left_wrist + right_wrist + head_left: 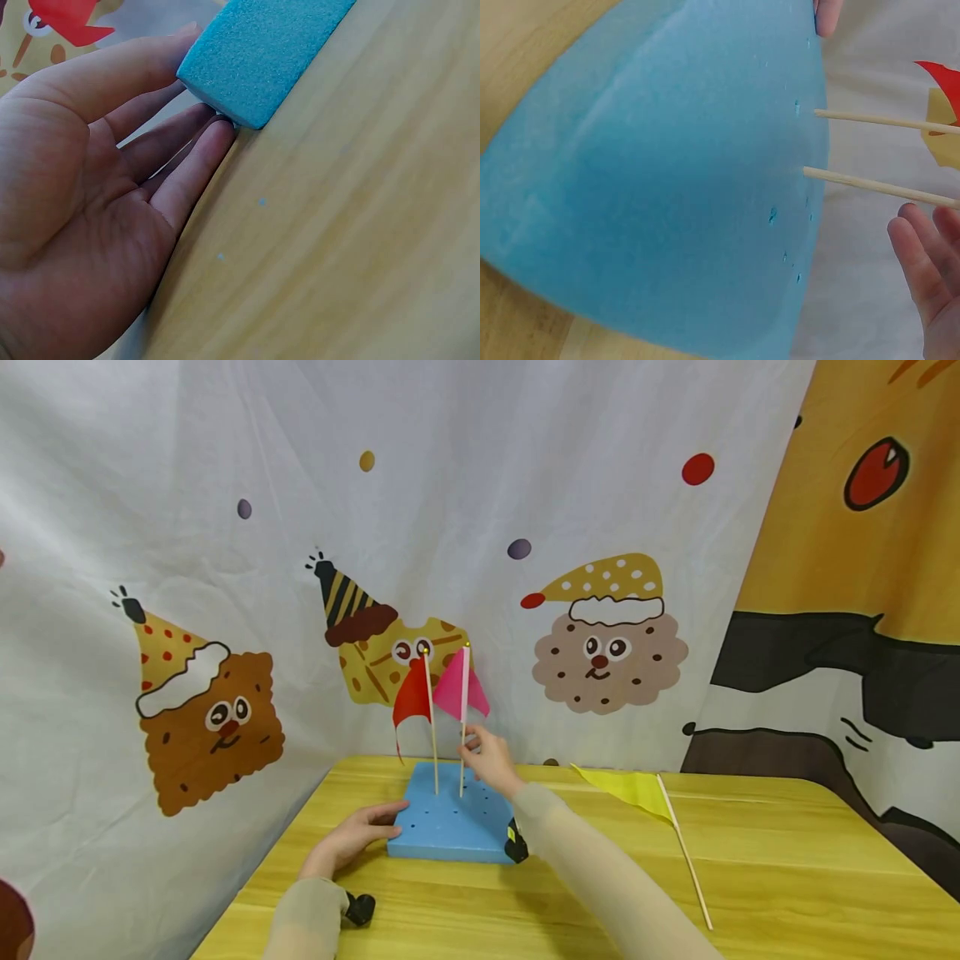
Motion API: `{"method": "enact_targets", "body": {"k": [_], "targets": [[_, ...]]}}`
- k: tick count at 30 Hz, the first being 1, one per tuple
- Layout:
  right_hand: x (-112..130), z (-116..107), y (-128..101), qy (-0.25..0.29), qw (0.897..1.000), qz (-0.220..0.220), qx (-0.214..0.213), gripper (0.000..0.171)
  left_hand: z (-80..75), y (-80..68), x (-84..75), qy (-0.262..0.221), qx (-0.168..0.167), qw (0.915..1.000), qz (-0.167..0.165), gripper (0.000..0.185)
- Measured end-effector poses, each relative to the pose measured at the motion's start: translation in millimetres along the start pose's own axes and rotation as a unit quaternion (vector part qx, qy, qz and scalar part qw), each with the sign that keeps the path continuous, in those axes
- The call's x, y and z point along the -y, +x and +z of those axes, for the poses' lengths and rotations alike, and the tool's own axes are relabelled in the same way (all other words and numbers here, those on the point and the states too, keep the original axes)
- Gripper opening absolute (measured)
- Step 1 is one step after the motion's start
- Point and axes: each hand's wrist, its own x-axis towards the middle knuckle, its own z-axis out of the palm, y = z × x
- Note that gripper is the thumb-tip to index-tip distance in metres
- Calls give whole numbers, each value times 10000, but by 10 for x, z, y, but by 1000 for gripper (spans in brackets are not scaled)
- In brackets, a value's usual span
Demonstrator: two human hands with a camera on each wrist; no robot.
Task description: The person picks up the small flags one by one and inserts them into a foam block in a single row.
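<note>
The pink flag (459, 687) stands planted in the blue foam block (450, 818) beside the red flag (412, 695), its thin, light, snappable stick best pinched low, where the right hand (491, 760) seems relaxed beside it while the left hand (352, 842) lies flat, steadying the block.

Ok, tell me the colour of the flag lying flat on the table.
Yellow. The flag shows best in the head view, lying right of the foam block.
</note>
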Motion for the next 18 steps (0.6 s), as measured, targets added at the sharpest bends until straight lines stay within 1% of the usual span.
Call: {"method": "enact_targets", "body": {"k": [4, 8, 11, 14, 16, 18], "targets": [[-25, -30, -17, 34, 10000, 38, 84, 31, 8, 2, 17, -17, 20, 10000, -1, 58], [-60, -150, -59, 142, 9998, 63, 85, 30, 25, -9, 21, 45, 51, 10000, 40, 59], [-82, -309, -107, 271, 9996, 109, 67, 29, 26, -29, 13, 103, 31, 9999, 77, 59], [-101, -516, -180, 455, 9986, 256, 67, 27, 17, -42, 2, 212, -21, 9997, 94, 58], [-123, -664, -240, 517, 9980, 368, -7, 25, 10, -45, -2, 318, -32, 9994, 111, 59], [-152, -814, -319, 572, 9972, 471, -83, 24, 7, -39, -4, 321, -40, 9994, 92, 59]]}}
